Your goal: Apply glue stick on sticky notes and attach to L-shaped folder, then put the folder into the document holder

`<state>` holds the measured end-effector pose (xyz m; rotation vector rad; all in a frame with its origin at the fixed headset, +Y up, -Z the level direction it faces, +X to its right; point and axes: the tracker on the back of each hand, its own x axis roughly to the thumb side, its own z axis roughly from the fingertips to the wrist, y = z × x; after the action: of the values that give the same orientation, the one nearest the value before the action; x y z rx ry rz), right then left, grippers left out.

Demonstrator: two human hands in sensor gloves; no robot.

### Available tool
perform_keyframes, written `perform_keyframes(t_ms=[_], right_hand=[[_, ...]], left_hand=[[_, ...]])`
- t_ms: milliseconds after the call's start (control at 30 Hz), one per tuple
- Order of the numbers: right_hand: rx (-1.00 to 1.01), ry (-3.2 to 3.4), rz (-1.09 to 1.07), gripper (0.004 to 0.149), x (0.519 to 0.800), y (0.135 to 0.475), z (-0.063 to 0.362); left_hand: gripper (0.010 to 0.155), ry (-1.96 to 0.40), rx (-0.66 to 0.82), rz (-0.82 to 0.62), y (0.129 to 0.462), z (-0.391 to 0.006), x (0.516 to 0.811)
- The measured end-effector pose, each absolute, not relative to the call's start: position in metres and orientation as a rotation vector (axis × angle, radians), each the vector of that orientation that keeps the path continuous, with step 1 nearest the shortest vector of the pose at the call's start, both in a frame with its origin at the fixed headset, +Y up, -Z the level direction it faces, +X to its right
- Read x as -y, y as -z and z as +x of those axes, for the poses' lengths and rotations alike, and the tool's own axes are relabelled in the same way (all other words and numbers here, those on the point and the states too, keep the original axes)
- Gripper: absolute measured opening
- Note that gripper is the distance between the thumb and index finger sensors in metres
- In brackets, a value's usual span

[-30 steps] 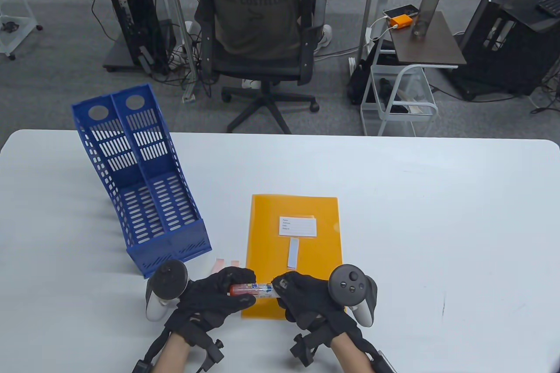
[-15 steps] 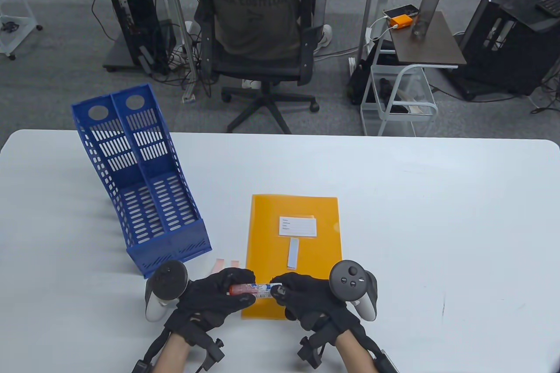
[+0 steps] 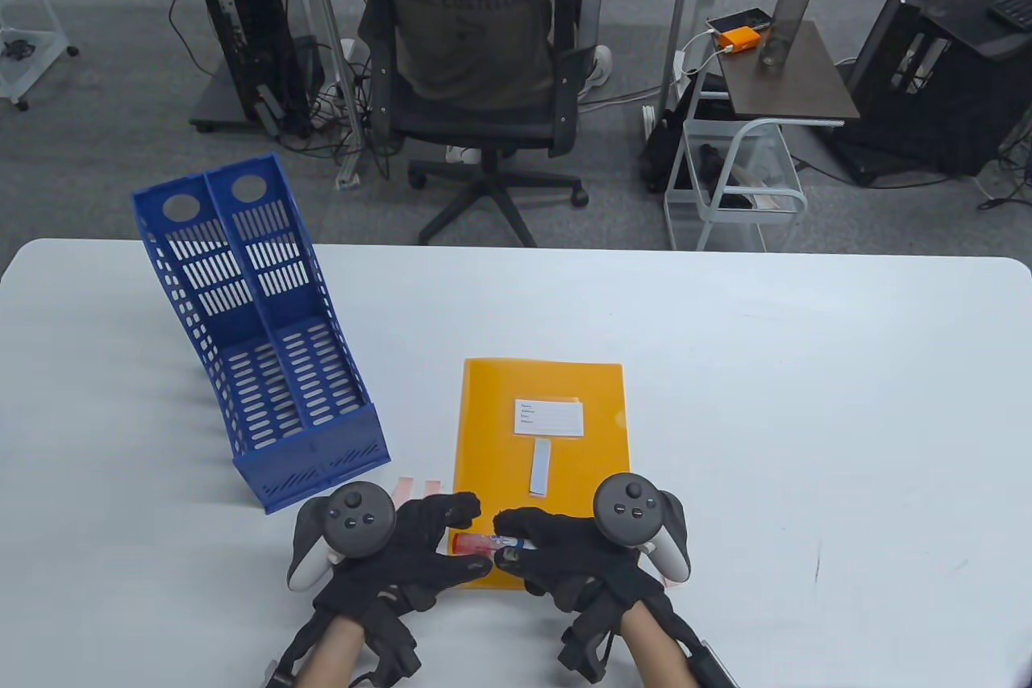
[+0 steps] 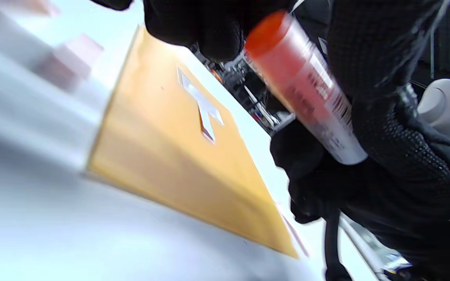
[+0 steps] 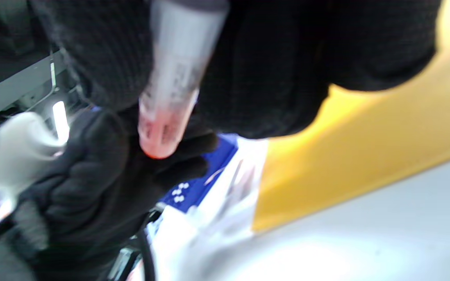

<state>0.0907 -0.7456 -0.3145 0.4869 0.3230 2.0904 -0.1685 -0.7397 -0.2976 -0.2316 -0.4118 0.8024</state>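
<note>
A glue stick (image 3: 477, 542) with a red end lies level between my two hands, just over the near edge of the orange L-shaped folder (image 3: 500, 430). My left hand (image 3: 451, 539) has thumb and fingertips at the red end (image 4: 272, 35). My right hand (image 3: 516, 539) grips the white barrel (image 5: 172, 78). On the folder lie a white label (image 3: 549, 418) and a white strip note (image 3: 540, 467). Pink sticky notes (image 3: 408, 489) lie on the table left of the folder. The blue document holder (image 3: 266, 349) stands at the left, apart from both hands.
Beyond the far table edge a person sits in a black office chair (image 3: 476, 51), back turned. A white wire cart (image 3: 738, 184) and a side table with a bottle (image 3: 786, 10) stand at the right. The white table (image 3: 806, 398) runs bare to the right.
My left hand has rolled so its tracker faces up and has shifted right. The hands have drawn closer, and less of the glue stick shows between them.
</note>
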Motion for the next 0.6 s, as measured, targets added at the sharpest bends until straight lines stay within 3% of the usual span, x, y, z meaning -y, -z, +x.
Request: perform_keyframes(t_ms=[67,133,233,433,600], right_hand=[[-0.211,-2.208,0.424,0.065,0.742,0.313,0.094],[-0.106,-2.32,0.397,0.064,0.738,0.311,0.095],[0.0,-2.424,0.384,0.064,0.733,0.308,0.095],[0.04,-2.41,0.341,0.064,0.731,0.309,0.1],[0.055,-2.41,0.336,0.064,0.731,0.309,0.101]], left_hand=[[0.082,-0.728,0.357,-0.127,0.295,-0.173,0.73],[0.064,-0.619,0.295,-0.004,0.294,-0.176,0.721],[0.054,-0.456,0.261,0.007,0.296,-0.174,0.718],[0.07,-0.053,0.192,-0.126,0.302,-0.16,0.735],[0.083,0.194,0.202,-0.14,0.305,-0.147,0.747]])
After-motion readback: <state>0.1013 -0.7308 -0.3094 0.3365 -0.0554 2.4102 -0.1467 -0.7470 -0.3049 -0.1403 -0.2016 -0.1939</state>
